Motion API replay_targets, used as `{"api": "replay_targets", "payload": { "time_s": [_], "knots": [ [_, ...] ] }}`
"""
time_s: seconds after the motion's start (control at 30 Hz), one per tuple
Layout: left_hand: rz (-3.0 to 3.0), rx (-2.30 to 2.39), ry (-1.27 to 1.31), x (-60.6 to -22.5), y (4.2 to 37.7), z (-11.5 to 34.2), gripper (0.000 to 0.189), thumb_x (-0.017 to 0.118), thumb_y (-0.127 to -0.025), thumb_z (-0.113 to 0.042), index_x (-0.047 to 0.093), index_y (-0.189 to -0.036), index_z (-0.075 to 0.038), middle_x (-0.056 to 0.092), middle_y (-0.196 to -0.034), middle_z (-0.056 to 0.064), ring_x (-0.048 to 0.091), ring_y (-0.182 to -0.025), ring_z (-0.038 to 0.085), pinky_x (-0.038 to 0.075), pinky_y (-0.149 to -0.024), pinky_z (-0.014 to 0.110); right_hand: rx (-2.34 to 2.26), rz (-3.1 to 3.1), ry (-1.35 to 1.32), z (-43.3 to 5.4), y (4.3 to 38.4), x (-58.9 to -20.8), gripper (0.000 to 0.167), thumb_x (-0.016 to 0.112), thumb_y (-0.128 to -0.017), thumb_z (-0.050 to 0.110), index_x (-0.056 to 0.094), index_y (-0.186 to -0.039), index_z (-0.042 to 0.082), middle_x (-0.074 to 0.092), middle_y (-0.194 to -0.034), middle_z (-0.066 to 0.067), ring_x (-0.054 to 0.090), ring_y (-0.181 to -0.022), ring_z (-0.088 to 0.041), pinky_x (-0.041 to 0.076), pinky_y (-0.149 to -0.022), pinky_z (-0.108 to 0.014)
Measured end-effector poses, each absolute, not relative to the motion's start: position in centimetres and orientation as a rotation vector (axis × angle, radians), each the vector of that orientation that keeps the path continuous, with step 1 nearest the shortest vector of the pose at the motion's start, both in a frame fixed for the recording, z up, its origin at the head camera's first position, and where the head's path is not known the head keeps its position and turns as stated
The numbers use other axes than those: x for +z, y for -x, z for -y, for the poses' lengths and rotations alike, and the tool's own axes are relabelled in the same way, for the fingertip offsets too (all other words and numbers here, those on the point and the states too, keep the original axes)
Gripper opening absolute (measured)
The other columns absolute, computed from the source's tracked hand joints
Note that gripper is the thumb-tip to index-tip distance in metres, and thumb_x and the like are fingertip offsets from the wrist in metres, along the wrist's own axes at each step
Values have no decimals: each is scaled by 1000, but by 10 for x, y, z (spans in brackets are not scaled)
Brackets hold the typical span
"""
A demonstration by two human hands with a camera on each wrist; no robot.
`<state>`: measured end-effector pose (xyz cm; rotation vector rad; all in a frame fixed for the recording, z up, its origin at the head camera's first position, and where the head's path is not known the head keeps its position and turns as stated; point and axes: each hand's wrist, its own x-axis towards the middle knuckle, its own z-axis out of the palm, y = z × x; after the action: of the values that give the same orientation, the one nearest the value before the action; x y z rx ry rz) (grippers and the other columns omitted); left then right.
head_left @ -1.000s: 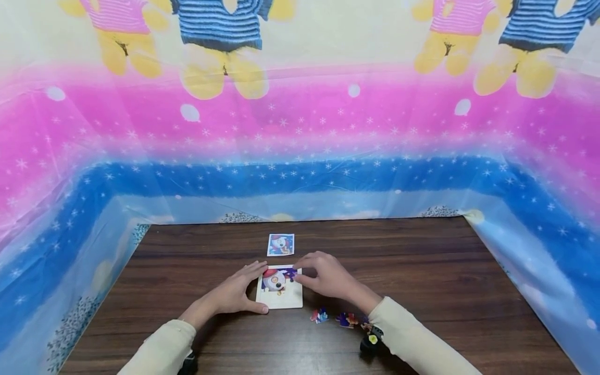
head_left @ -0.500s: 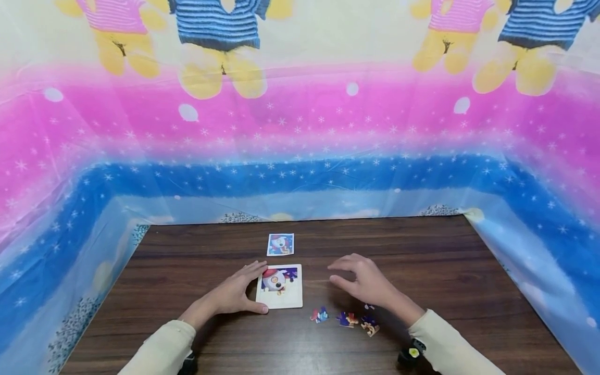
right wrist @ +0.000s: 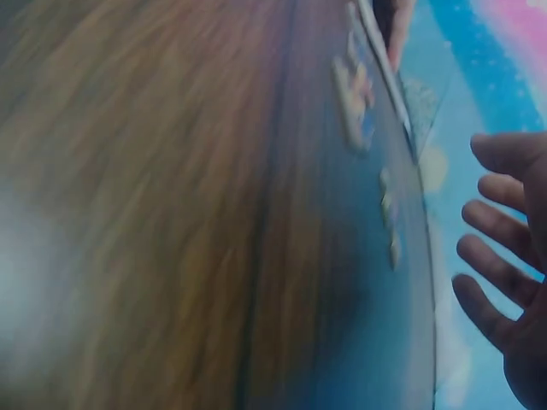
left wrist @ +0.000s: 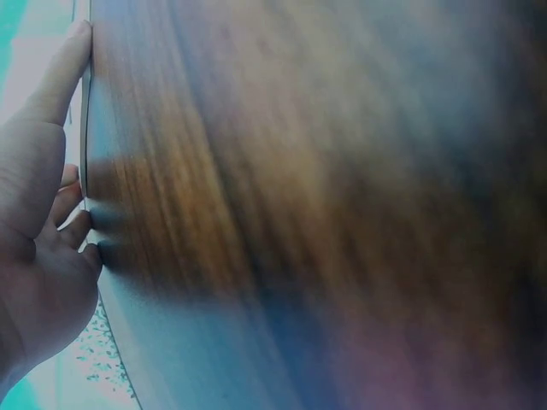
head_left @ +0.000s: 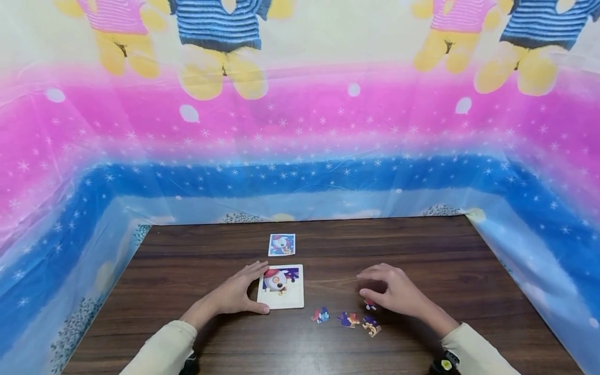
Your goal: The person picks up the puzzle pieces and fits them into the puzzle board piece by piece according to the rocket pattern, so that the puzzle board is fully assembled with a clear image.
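We are resting our left hand (head_left: 239, 289) against the left side of a square puzzle board (head_left: 287, 300), its fingers extending to the upper corner and its thumb touching the lower one. The board is lying flat near the middle of a dark wooden table (head_left: 211, 250). Its upper part is showing a white animal face with a red cap, an orange-ringed eye and a dark nose, purple beside it; its lower part is showing plain cream. We are holding our right hand (head_left: 396, 292) well to the right, fingers loosely curving and released. Loose puzzle pieces (head_left: 348, 319), red, blue, purple and orange, are lying between and below our hands. Just beyond the board, a small card (head_left: 282, 245) is showing a similar picture. The tabletop is showing streaky brown grain. Around it, a printed cloth (head_left: 300, 177) is hanging, blue below, snowflake-dotted pink above, then cream with yellow-legged figures wearing striped tops.
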<state>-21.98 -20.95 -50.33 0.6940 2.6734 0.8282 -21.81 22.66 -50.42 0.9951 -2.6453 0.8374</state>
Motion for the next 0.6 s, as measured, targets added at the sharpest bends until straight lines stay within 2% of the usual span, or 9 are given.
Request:
{"api": "replay_targets", "payload": {
  "time_s": [0.13,0.3,0.6],
  "knots": [
    [-2667,838,-704,-504,220,210,109,84,-78,-58,34,-161,-9,28,-168,9,16,-156,36,24,-119,65,812,2706,-1010,-241,218,-508,39,78,-91,38,75,-125,20,72,-123,6,67,-114,-18,56,-92,-49],
    [-2662,833,-709,-505,220,210,109,83,-78,-60,33,-161,-10,27,-168,8,16,-156,36,23,-119,65,792,2766,-1032,-254,217,-512,39,79,-90,42,75,-124,23,71,-124,10,65,-115,-17,56,-93,-49],
    [-2670,838,-710,-505,220,210,110,84,-77,-59,33,-161,-9,28,-168,9,16,-156,36,23,-119,64,735,2816,-1099,-260,220,-517,35,80,-88,37,76,-122,28,68,-127,10,63,-120,-19,54,-96,-52]
  ]
}}
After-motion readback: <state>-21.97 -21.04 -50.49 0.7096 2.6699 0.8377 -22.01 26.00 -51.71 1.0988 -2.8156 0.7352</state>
